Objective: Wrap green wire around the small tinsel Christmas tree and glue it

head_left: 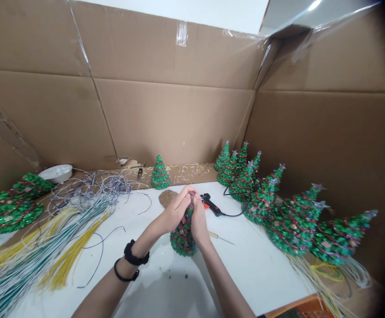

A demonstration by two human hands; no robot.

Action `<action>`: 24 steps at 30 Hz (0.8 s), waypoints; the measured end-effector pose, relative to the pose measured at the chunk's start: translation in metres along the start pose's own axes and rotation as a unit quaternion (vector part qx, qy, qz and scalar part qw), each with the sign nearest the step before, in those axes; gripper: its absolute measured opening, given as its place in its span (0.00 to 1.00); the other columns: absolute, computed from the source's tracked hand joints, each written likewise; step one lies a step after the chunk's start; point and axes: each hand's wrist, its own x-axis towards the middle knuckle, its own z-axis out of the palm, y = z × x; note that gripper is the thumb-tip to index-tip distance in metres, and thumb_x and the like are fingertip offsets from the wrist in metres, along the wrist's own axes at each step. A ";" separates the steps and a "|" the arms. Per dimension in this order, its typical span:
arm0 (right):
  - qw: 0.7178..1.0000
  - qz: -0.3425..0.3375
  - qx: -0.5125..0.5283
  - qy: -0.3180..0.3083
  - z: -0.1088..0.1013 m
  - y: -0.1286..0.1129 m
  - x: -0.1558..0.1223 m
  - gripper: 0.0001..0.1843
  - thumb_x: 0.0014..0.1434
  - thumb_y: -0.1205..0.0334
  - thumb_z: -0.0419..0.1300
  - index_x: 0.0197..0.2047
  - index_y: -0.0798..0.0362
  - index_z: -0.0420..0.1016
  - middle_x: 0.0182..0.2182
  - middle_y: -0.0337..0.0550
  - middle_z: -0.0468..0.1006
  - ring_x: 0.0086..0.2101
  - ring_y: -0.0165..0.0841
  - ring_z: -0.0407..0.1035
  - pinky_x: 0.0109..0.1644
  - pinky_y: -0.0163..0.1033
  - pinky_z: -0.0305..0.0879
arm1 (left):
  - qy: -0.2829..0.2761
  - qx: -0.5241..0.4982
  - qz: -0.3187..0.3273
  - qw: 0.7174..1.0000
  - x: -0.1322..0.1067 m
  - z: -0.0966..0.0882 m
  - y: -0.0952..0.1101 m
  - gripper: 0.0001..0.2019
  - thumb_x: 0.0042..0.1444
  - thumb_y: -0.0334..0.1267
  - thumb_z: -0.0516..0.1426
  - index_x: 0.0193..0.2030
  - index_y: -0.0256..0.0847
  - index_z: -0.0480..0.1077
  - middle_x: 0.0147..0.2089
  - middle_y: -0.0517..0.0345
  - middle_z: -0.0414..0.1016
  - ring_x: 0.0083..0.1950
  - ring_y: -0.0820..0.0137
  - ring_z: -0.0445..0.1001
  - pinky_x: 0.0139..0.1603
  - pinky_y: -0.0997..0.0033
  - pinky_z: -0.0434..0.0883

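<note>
A small green beaded Christmas tree (183,240) with red garland stands upright on the white tabletop in front of me. Its tip is hidden behind my fingers. From the left, my left hand (176,211) is bent round the treetop. On the other side my right hand (199,221) closes in, and the fingertips of both hands meet at the top. Anything small between them is out of sight. Just beyond my right hand lies a black glue gun (213,206) with an orange trigger. A thin awl-like tool (221,238) with a light handle rests nearby.
Finished-looking trees with silver stars (293,225) line the right side. One starless tree (160,173) stands at the back. Bundles of yellow, green and white wires (69,238) spread over the left. A white bowl (56,177) sits behind them. Cardboard walls (175,119) enclose the table.
</note>
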 end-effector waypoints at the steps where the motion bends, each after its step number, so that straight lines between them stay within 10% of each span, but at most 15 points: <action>1: 1.000 0.003 0.001 0.005 0.000 0.000 0.000 0.27 0.60 0.38 0.40 0.24 0.49 0.63 0.21 0.42 0.69 0.33 0.37 0.68 0.36 0.39 0.63 | 0.003 0.000 0.000 1.000 0.000 0.001 -0.001 0.14 0.65 0.41 0.40 0.48 0.42 0.61 0.44 0.56 0.68 0.37 0.71 0.66 0.27 0.76 0.67; 24: 0.997 -0.052 -0.016 0.049 -0.003 0.014 -0.001 0.20 0.61 0.51 0.45 0.29 0.53 0.70 0.27 0.40 0.73 0.36 0.33 0.66 0.42 0.38 0.62 | 0.084 -0.035 0.071 0.993 0.001 0.016 -0.019 0.13 0.67 0.37 0.39 0.48 0.41 0.60 0.49 0.52 0.66 0.49 0.67 0.64 0.53 0.66 0.61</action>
